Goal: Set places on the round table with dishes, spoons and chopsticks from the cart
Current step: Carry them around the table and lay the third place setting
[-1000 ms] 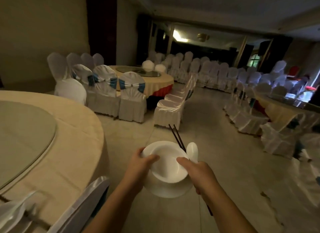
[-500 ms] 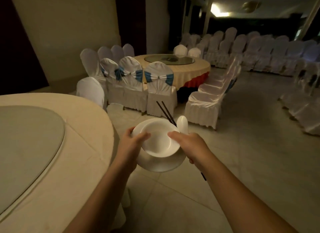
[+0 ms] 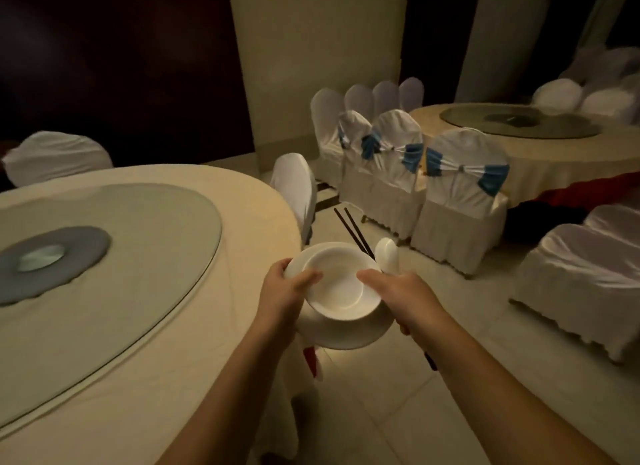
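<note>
White bowl [image 3: 341, 286] sits on a plate [image 3: 346, 336], both held above the floor just off the surface's [image 3: 138, 326] right edge. The left hand [image 3: 282, 291] clasps the bowl's left rim; the right hand [image 3: 398, 293] pinches its right rim while gripping dark chopsticks [image 3: 353, 231] and a white spoon [image 3: 388, 257], which point away beyond the bowl.

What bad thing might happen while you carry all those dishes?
The bowl sits tilted on the plate, pinned only by thumbs, so it might slide off onto the hard floor. The right hand also holds the spoon and chopsticks, which might slip out.
</note>
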